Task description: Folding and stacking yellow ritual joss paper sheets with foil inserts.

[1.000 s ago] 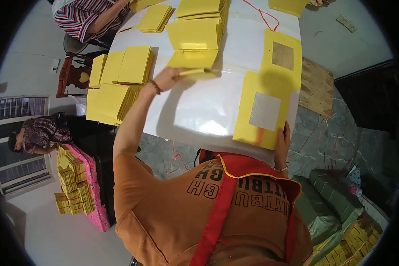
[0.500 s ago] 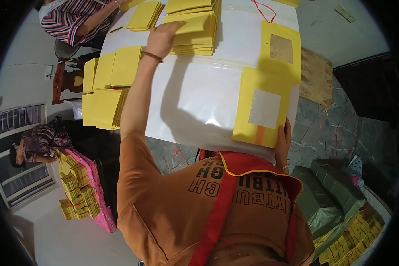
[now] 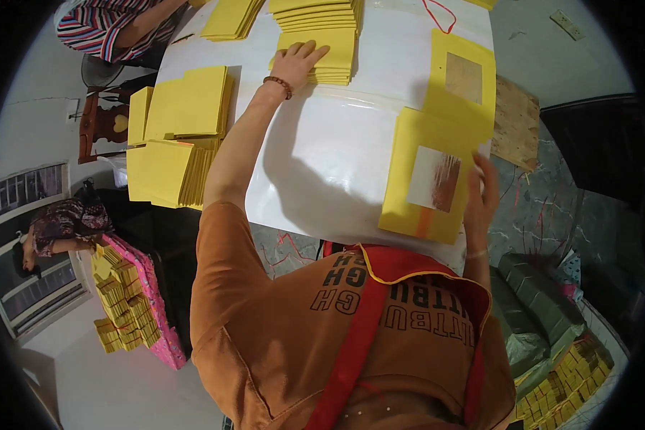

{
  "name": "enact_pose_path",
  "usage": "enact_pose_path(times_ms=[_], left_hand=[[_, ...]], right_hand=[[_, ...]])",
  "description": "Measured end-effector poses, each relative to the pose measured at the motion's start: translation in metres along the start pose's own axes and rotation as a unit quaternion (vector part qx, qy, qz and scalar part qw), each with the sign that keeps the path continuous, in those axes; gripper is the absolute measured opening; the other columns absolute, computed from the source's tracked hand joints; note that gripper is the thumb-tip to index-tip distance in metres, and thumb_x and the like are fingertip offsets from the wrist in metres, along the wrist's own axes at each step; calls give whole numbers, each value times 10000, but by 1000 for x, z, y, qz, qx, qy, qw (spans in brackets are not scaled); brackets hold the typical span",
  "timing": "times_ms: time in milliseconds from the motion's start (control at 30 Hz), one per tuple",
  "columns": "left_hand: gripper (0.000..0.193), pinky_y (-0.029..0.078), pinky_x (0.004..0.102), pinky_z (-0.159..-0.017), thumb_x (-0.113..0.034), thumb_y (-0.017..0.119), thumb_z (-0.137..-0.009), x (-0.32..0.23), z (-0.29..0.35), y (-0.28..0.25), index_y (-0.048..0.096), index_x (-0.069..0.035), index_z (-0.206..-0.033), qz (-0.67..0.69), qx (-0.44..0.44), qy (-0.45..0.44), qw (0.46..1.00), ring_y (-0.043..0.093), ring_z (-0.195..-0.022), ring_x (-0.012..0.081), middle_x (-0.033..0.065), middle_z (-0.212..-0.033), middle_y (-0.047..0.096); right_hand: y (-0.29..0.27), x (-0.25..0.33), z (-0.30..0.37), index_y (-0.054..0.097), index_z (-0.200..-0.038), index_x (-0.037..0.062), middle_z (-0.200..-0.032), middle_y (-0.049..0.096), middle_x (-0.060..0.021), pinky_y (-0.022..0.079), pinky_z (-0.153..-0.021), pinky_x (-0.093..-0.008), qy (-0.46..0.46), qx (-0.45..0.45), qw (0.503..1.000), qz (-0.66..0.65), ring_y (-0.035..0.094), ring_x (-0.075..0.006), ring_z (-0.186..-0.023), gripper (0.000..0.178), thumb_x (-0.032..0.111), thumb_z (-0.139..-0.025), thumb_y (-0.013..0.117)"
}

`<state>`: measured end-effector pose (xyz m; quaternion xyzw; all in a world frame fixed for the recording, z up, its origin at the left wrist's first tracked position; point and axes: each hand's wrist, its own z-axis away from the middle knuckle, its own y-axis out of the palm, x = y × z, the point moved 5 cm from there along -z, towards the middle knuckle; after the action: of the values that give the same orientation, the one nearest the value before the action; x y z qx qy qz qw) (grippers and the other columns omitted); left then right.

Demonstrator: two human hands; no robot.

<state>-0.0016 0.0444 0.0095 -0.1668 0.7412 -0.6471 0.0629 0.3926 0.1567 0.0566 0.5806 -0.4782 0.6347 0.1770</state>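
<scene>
My left hand (image 3: 299, 64), a beaded bracelet at its wrist, lies with fingers spread on the near part of a stack of folded yellow papers (image 3: 340, 43) at the far middle of the white table. My right hand (image 3: 482, 190) stands at the right edge of a pile of yellow paper sheets (image 3: 401, 204). Its fingers are stretched out and hold nothing that I can see. The top sheet bears a shiny square patch (image 3: 424, 175) with a reddish-brown reflection and an orange strip below it. Behind it lies another yellow sheet (image 3: 437, 100) with a similar square.
More yellow paper stacks (image 3: 193, 107) stand along the table's left edge. A person in a striped shirt (image 3: 93, 32) works at the far left, another person (image 3: 68, 222) beside a pink-covered table (image 3: 166, 337). Green wrapped bundles (image 3: 512, 315) stand at the lower right.
My left hand has moved right and pressed down a paper that stood raised on the stack. My right hand has shifted upward along the sheets' right edge.
</scene>
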Motion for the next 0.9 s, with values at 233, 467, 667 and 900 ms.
enact_pose_path(times_ms=[233, 467, 667, 900], left_hand=[[668, 247, 495, -1008, -385, 547, -801, 16, -15, 11, 263, -185, -1372, 280, 118, -35, 952, 275, -1263, 316, 121, -1414, 247], [955, 352, 419, -962, -650, 640, -612, 55, 24, 34, 373, -36, -1293, 316, 42, -385, 866, 365, -1188, 381, 238, -1245, 430], [1067, 447, 344, -869, -555, 740, -580, 67, 33, 25, 298, 127, -1272, 446, 64, -437, 779, 544, -1032, 281, 216, -1197, 488], [595, 489, 291, -760, -300, 724, -717, 50, 35, 24, 490, 93, -1097, 682, 95, -385, 615, 597, -890, 164, 132, -1004, 602]], right_hand=[[197, 22, -132, 346, -1323, 91, -1248, 473, -53, 378, -907, -386, 180, 217, 936, -211, 469, -198, -1091, 582, 313, -825, 551], [256, 3, -145, 468, -1174, 4, -891, 599, -108, 451, -611, -298, 262, 129, 936, -198, 570, -179, -737, 417, 66, -769, 543], [259, 6, -148, 408, -1233, 32, -903, 595, -114, 458, -585, -292, 214, 136, 951, -174, 557, -157, -735, 466, 24, -776, 499], [247, 4, -147, 290, -1312, 110, -1161, 489, -68, 456, -815, -397, 256, 266, 900, -232, 503, -201, -1025, 540, 93, -827, 526]])
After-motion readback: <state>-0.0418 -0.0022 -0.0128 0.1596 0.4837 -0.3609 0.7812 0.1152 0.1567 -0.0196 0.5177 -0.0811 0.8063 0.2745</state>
